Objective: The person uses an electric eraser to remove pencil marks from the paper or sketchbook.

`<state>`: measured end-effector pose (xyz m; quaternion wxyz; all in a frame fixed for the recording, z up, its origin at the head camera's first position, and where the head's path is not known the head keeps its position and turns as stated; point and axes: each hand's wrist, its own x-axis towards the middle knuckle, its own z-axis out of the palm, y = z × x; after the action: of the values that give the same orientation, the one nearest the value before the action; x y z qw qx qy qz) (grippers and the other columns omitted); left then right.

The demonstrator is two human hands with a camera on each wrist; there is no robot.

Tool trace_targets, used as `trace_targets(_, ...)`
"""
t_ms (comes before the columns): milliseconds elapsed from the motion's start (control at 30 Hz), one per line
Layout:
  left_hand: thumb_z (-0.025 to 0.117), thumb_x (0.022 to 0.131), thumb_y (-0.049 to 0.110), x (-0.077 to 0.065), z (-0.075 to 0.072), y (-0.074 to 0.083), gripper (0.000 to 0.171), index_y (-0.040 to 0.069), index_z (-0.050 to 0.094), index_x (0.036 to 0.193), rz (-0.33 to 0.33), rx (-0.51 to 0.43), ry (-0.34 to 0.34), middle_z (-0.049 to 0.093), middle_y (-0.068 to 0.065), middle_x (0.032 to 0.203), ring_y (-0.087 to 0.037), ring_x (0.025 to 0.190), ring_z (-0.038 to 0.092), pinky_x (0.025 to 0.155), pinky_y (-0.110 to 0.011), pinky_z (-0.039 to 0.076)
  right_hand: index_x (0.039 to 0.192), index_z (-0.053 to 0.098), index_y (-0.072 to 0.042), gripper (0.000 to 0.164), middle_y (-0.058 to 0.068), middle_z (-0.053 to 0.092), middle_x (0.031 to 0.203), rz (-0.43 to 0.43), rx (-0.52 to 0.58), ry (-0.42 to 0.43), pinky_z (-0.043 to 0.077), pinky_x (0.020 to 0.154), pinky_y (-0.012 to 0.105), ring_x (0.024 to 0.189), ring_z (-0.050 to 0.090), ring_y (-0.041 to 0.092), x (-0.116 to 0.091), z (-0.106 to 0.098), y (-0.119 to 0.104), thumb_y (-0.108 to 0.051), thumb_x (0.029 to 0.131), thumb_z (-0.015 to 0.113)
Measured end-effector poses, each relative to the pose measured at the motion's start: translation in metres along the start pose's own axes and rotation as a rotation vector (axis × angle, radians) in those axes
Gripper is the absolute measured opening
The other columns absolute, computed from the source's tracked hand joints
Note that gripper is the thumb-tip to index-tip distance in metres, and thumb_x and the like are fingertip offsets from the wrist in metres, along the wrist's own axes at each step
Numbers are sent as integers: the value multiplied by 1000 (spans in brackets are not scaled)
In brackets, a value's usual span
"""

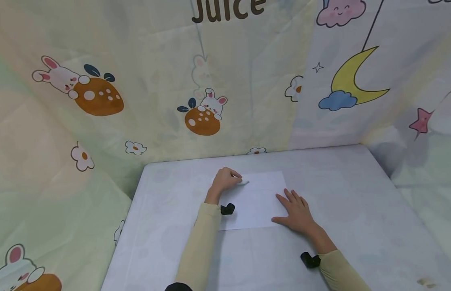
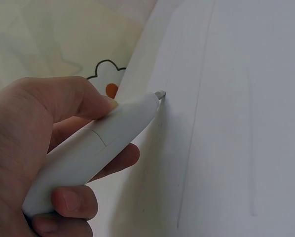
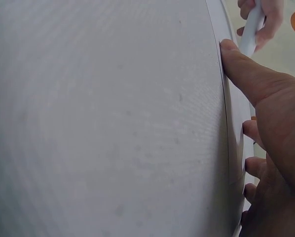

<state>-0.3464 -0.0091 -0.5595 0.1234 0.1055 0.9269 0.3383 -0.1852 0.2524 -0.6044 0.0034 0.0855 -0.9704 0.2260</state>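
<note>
My left hand (image 1: 226, 179) grips a thick white pen (image 2: 95, 145) with a narrow metallic tip; thumb and fingers wrap its body in the left wrist view. That tip is right at the surface of a white sheet of paper (image 1: 255, 208), near its upper left part in the head view. Faint long lines (image 2: 191, 153) run across the sheet. At the paper's right edge, my right hand (image 1: 297, 212) lies with fingers spread and straight, holding nothing. The right wrist view shows its thumb (image 3: 248, 69) extended along the sheet's edge, with the pen beyond it.
The paper lies on a table with a pale cloth (image 1: 167, 226). Behind the table's far edge hangs a printed curtain (image 1: 156, 101) with rabbits, flowers and a moon. Black wrist devices (image 1: 310, 260) sit at both sleeves. A small brownish mark (image 1: 426, 282) shows at the lower right.
</note>
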Motion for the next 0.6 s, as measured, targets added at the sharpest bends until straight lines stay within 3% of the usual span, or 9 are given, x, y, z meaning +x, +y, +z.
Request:
trace_targets(367,71,84,30,3,-3,-4,14,22,80,91,-11,6,-8,69,1,106,-14,91,58,77,-34,47,144,47,-6,91,27,28,152,6,-3,4,12,104,67,139,16,48,1,-1,2,-56,73,76)
trace_targets(600,72,83,28,1,-1,2,14,20,80,91,25,-25,-28,70,1,103,-14,91,59,77,-34,47,144,47,-7,91,26,29,152,-3,-7,7,13,104,67,139,16,48,1,4,3,-57,74,76)
